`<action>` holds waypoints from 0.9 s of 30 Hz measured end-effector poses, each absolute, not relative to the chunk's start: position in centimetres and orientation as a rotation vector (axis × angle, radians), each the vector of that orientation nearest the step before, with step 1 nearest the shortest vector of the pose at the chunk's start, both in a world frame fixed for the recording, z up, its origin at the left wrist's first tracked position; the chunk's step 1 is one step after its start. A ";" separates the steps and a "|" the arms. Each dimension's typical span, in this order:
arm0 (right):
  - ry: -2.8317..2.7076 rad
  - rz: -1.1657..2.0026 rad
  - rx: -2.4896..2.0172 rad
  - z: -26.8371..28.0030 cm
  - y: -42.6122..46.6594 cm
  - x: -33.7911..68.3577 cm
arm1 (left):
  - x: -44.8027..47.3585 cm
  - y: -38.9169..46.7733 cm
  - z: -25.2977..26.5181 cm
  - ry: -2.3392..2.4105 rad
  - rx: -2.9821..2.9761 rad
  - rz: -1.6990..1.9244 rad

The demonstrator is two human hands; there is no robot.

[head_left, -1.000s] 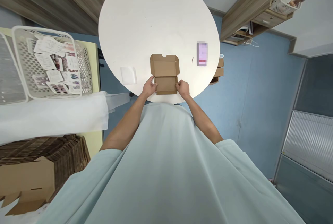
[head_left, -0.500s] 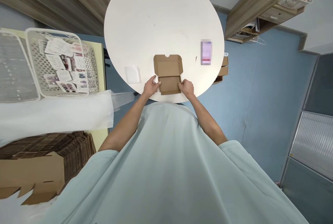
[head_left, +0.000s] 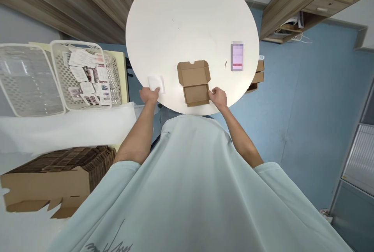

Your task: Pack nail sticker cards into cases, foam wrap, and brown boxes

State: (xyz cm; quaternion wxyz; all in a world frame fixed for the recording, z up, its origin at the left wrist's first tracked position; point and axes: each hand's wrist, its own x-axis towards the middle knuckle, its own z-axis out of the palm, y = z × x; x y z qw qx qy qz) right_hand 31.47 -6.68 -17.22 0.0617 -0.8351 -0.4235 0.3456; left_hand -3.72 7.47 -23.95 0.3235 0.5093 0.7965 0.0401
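your hands stand well apart: the right hand [head_left: 218, 98] has thumb and fingers closed on the three o'clock wall of the open cardboard box [head_left: 196, 95], while the left hand [head_left: 149, 94], at the box's nine o'clock, rests its thumb on a white packet [head_left: 156, 82]; whether its fingers grip beneath, you cannot tell. the box sits near the six o'clock edge of the round white desk [head_left: 193, 6], its lid [head_left: 193, 73] laid back toward twelve. expect it to be light, stiff along the folds yet easily crushed, so hold its side walls low, near the corners. the packet looks soft, thin and perhaps slippery; a gentle pinch at its near edge should suit. you can count one box, one packet and, at the box's two o'clock, one blurred phone-like rectangle [head_left: 237, 57]. off the desk at nine o'clock are two pale baskets [head_left: 113, 84]; at eight, one stack of flat cardboard [head_left: 46, 185], its sheets too many to count.
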 end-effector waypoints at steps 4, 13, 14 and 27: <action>-1.225 1.037 -2.522 -16.9 -6.9 31.9 | -3.0 7.5 -23.5 2.214 1.203 0.182; -1.200 0.955 -2.226 -14.9 -6.1 32.7 | -2.3 4.8 -21.7 1.769 1.225 0.764; -1.196 0.973 -2.149 -14.4 -5.8 32.6 | -2.2 4.2 -21.1 1.663 1.254 0.794; -1.193 1.445 -1.787 -14.0 -3.6 30.7 | 5.9 1.3 -16.4 1.162 1.311 0.445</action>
